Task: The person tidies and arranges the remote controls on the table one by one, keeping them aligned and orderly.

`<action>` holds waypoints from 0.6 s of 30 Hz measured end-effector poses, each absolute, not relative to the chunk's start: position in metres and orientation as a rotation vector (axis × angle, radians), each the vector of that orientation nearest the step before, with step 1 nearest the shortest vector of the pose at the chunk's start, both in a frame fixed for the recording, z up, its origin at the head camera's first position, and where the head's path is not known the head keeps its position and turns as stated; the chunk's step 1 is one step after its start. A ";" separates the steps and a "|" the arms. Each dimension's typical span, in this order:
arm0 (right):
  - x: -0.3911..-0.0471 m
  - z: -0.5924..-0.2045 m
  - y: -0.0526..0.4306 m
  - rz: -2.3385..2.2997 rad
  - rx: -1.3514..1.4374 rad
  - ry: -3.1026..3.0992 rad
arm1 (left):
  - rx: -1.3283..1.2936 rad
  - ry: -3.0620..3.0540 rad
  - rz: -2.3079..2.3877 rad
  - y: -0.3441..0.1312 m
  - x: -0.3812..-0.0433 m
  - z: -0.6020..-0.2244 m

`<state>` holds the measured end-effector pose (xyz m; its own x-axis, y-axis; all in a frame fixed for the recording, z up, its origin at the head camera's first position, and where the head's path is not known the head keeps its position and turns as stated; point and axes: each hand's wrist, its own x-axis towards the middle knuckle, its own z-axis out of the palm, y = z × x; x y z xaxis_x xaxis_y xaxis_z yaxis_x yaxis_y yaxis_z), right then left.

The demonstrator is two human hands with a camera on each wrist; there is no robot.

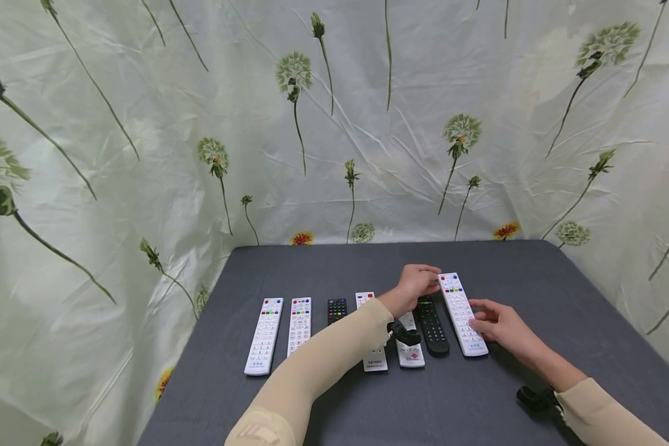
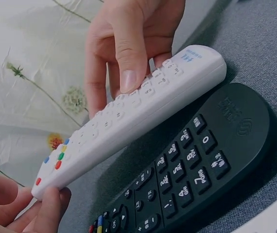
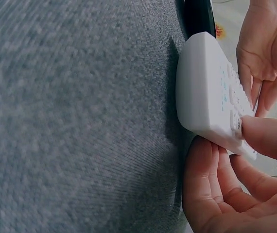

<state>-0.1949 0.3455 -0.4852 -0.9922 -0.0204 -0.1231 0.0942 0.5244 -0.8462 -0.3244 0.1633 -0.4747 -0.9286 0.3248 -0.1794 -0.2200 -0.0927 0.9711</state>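
Note:
A white remote control (image 1: 461, 316) with coloured buttons near its far end is at the right end of a row of remotes. My right hand (image 1: 504, 328) grips its right edge near the close end, thumb on the buttons and fingers beneath in the right wrist view. At its far end, the fingertips of my left hand (image 1: 415, 286) pinch the corner. The left wrist view shows this remote tilted up beside a black remote control (image 2: 192, 170), which lies flat on the dark cloth. My left forearm covers parts of other remotes.
To the left lie a white remote with a red logo (image 1: 411, 356), another white one (image 1: 375, 362), a small black remote (image 1: 337, 308) and two white remotes (image 1: 300, 322) at the far left. A flowered curtain (image 1: 334, 124) hangs behind the dark grey table (image 1: 412, 409).

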 end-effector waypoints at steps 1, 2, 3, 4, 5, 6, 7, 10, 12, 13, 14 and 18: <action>-0.195 -0.485 0.345 -1.473 0.066 2.639 | 0.117 1.830 2.081 0.164 -0.325 -0.475; -0.195 -0.486 0.345 -1.470 0.069 2.640 | 0.119 1.833 2.082 0.164 -0.325 -0.475; -0.196 -0.486 0.345 -1.472 0.073 2.637 | 0.120 1.835 2.082 0.164 -0.326 -0.475; -0.196 -0.487 0.345 -1.473 0.078 2.634 | 0.123 1.836 2.082 0.164 -0.326 -0.475; -0.196 -0.487 0.345 -1.473 0.080 2.631 | 0.127 1.838 2.080 0.164 -0.327 -0.475; -0.196 -0.487 0.346 -1.473 0.078 2.629 | 0.131 1.840 2.075 0.164 -0.327 -0.475; -0.196 -0.488 0.345 -1.472 0.080 2.630 | 0.137 1.837 2.075 0.163 -0.328 -0.475; -0.196 -0.488 0.345 -1.463 0.082 2.638 | 0.156 1.833 2.069 0.162 -0.329 -0.476; -0.195 -0.488 0.344 -1.448 0.075 2.647 | 0.167 1.830 2.065 0.161 -0.330 -0.477; -0.194 -0.489 0.343 -1.439 0.076 2.653 | 0.175 1.834 2.058 0.161 -0.330 -0.478; -0.194 -0.489 0.343 -1.430 0.077 2.661 | 0.184 1.838 2.050 0.160 -0.331 -0.478; -0.195 -0.489 0.341 -1.387 0.083 2.698 | 0.237 1.859 2.013 0.159 -0.332 -0.477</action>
<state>-0.1951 0.3412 -0.4889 -0.9928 -0.0007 -0.1200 0.0972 0.5821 -0.8073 -0.3322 0.1594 -0.4773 -0.9099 0.3917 -0.1367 -0.1673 -0.0450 0.9849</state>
